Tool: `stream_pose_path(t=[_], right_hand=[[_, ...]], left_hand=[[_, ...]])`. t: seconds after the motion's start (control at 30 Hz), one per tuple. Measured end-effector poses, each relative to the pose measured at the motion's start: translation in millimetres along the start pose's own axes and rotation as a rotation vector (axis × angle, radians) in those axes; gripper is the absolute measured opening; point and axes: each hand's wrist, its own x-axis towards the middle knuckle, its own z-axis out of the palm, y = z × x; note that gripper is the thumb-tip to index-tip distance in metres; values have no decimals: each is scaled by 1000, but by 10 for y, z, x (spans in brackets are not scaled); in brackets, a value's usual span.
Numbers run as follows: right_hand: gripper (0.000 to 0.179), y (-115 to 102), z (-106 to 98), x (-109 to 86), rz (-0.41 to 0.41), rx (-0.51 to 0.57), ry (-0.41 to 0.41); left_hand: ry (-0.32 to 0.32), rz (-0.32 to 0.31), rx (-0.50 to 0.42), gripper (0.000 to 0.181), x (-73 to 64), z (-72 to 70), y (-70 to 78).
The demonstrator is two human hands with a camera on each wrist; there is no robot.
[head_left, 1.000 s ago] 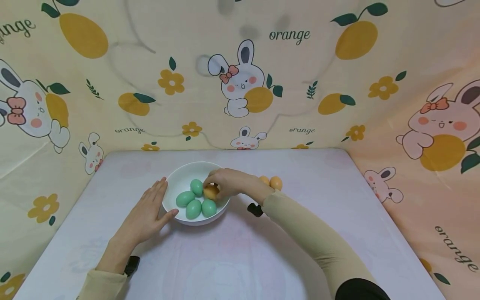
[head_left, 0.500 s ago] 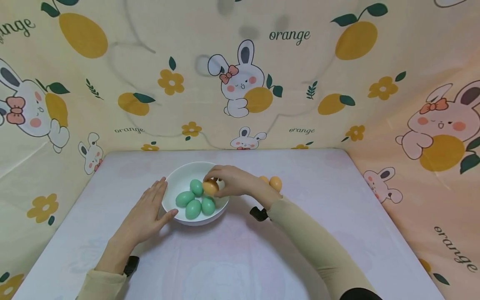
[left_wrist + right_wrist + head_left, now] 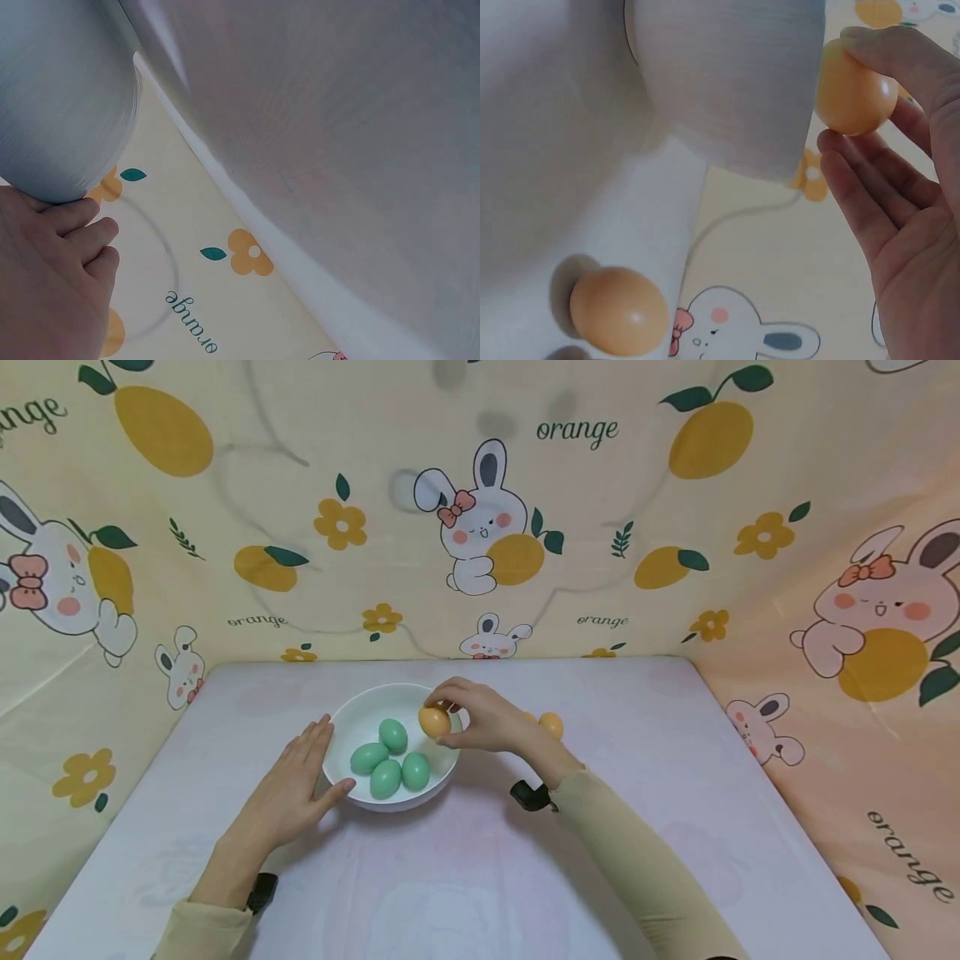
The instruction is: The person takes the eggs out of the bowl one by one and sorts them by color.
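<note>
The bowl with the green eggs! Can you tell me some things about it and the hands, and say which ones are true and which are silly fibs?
1. Four green eggs lie in the white bowl. True.
2. The left hand is pinching an orange egg. False: the right hand pinches it.
3. The left hand touches the outside of the white bowl. True.
4. Every orange egg is inside the white bowl. False: two other orange eggs lie on the table, one partly hidden by the right arm.
5. The sleeves are beige. True.
</note>
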Motion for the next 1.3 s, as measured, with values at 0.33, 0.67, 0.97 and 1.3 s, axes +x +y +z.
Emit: stream_pose_path(t=[0.33,0.67,0.97,1.3], right_hand=[[55,158,-102,-246,9,99,166],[55,337,-256,-519,40,131,257],[54,460,-440,-803,139,142,313],[53,719,-576,-1126,247,97,358]], left_hand=[[2,6,10,95,2,3,-4],[-11,-12,13,95,4,-4,17],[-9,-10,12,95,14,1,4],[-15,-20,9,95,11,1,7]])
